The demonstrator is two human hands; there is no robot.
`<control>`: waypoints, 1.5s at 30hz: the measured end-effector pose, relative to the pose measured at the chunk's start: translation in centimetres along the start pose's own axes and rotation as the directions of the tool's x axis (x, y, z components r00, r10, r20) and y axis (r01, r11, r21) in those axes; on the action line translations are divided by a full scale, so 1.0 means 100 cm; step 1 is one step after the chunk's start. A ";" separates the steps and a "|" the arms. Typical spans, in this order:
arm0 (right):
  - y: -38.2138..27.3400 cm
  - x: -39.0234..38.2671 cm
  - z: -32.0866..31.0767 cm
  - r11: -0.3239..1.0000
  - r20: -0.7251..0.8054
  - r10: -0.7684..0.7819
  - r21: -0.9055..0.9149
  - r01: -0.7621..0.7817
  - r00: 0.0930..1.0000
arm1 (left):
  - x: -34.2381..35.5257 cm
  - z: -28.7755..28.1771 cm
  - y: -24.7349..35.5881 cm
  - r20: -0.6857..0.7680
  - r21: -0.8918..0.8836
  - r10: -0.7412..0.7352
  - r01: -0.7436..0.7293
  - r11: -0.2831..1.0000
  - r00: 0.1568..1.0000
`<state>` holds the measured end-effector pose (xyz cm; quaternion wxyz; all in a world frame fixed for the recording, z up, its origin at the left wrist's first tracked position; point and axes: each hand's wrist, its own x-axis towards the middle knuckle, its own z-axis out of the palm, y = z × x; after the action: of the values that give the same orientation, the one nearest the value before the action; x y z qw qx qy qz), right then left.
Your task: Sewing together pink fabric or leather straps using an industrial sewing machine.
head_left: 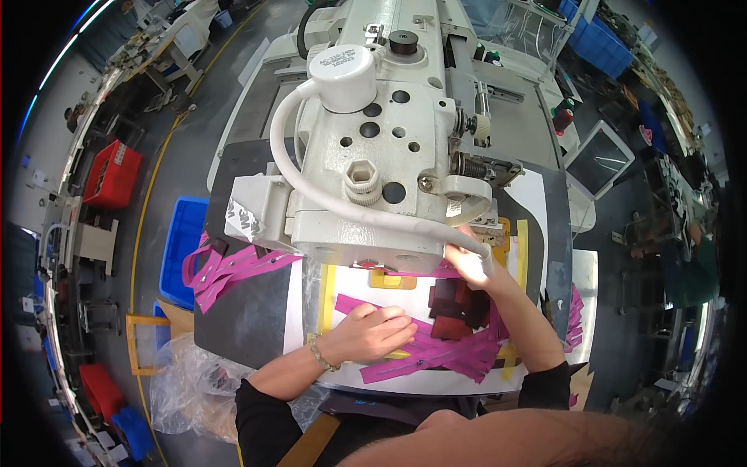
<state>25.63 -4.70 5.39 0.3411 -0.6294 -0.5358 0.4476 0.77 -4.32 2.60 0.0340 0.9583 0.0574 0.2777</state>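
My left hand [369, 333] is loosely closed over magenta zipper strips [436, 354] on a white board; its fingertips are bent under, so anything between them is hidden. My right hand [468, 263] reaches under the front of a large white sewing machine head [373, 194]. A pale hose [373, 222] and the machine cover most of its fingers. Beside it a magenta strip shows below the head; whether the fingers grip it is unclear. Between my forearms, a pile of dark red and brown small pieces [451, 311] sits on the strips. A yellow template [393, 280] lies under the head.
More magenta zipper strips [226, 272] lie on the dark table at left, near a blue bin [183, 249]. Clear plastic wrap [194, 385] bunches at the lower left. A tilted screen [599, 159] stands at right. Red crates [113, 175] sit across the aisle.
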 end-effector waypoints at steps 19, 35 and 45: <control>0.007 -0.028 0.015 0.634 0.199 -0.546 -0.536 0.557 0.814 | -0.003 0.000 -0.002 0.007 -0.070 0.033 -0.032 0.997 0.999; 0.004 -0.043 0.020 0.453 0.176 -0.550 -0.758 0.469 0.816 | 0.001 0.002 -0.005 0.001 -0.149 0.056 -0.055 0.987 0.998; 0.024 -0.059 -0.006 0.451 -0.016 -0.399 -0.874 0.182 0.917 | 0.001 -0.002 -0.006 -0.012 -0.190 0.090 -0.091 0.978 0.996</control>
<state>26.90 -10.90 4.60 0.1126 -0.6575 -0.7448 -0.0150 0.72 -3.66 2.72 0.1128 0.9519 -0.0131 0.2847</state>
